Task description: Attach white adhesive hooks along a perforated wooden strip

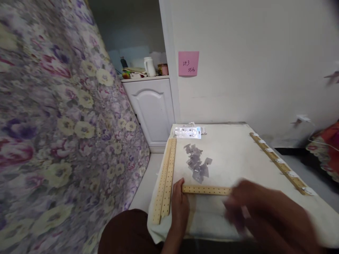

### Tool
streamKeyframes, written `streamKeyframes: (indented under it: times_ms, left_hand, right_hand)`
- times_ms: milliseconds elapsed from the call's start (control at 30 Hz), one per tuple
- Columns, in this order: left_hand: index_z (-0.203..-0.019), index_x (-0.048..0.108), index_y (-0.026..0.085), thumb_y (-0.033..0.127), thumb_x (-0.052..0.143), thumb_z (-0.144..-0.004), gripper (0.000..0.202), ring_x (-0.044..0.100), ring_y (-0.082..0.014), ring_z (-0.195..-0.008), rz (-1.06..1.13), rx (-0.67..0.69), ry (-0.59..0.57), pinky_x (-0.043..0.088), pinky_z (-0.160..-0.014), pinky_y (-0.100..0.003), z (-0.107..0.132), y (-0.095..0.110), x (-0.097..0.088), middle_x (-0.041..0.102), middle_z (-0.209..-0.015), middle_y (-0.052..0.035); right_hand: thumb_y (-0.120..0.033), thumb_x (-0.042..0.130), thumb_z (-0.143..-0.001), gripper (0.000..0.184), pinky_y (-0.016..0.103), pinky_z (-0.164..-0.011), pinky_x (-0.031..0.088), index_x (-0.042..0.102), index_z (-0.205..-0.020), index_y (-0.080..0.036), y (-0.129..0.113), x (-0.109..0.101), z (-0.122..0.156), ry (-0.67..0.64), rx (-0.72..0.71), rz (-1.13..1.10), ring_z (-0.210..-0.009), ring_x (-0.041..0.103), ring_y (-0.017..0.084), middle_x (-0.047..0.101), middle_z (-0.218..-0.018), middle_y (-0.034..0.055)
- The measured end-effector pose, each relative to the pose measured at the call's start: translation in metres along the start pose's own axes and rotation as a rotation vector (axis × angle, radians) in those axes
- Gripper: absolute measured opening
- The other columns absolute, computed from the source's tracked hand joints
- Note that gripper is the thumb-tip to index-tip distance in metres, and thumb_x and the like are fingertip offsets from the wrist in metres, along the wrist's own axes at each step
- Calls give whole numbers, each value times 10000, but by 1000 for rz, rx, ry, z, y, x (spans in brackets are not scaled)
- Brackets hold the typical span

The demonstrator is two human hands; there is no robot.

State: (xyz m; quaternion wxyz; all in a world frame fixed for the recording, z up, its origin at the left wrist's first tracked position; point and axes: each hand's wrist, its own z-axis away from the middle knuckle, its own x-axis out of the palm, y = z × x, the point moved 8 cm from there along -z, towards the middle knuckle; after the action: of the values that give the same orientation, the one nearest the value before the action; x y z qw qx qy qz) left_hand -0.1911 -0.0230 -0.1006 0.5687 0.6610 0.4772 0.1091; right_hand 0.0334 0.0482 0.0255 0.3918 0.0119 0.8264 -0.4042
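Note:
A light wooden strip with rows of small dark holes (206, 190) lies crosswise near the front of the table. My left hand (180, 203) grips its left end, fingers closed at the edge. Over the strip's right part is my right hand (249, 201), smeared by motion; its fingers and anything in them cannot be made out. Beyond the strip sits a loose pile of greyish see-through square pieces (197, 164). Two more perforated wooden strips (168, 176) lie side by side along the table's left edge.
Along the right edge runs a brown strip (284, 169) bearing several white, clear-backed pieces. A clear package with small metal parts (187, 132) lies at the back left of the white-covered table (227, 151). A floral curtain (79, 123) hangs at left; a wall stands behind.

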Motion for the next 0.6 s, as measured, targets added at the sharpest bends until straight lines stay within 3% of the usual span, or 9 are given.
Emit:
streamKeyframes:
  times_ms: [67,133,267,400,600]
  left_hand:
    - [-1203,511,188,42,357,-761,490,483,-182,-1179,30,-20,1,351,-1066,-413,-1,-3,-1,553,-1221,-77]
    - [-1192,518,176,51,356,-761,478,494,-181,-1167,59,-25,3,360,-1059,-410,-3,-6,-2,562,-1204,-82]
    - [-1172,538,168,86,362,-775,442,505,-183,-1164,78,-29,-3,364,-1058,-411,-6,-12,-2,573,-1197,-88]
    - [-1170,544,178,105,371,-775,437,510,-185,-1166,77,-54,-12,375,-1050,-405,-8,-16,-3,574,-1207,-86]
    - [-1161,549,174,158,369,-813,392,510,-195,-1164,67,-48,-21,377,-1049,-424,-9,-21,-1,575,-1204,-99]
  right_hand:
    - [-438,422,-877,308,327,-655,493,657,-971,-263,16,22,-40,-33,26,-46,-739,629,179,689,-877,53]
    - [-366,446,-842,248,292,-619,471,645,-837,-218,46,49,-66,-32,139,-51,-674,604,166,670,-738,24]
    - [-242,481,-772,146,266,-642,418,620,-748,-210,100,99,-74,-70,279,79,-689,586,160,642,-737,17]
    - [-289,528,-768,117,241,-601,365,627,-758,-227,111,120,-73,-63,317,117,-695,579,154,651,-750,12]
    - [-290,535,-763,110,233,-551,314,592,-691,-229,106,130,-77,-43,374,128,-658,572,155,648,-691,-9]
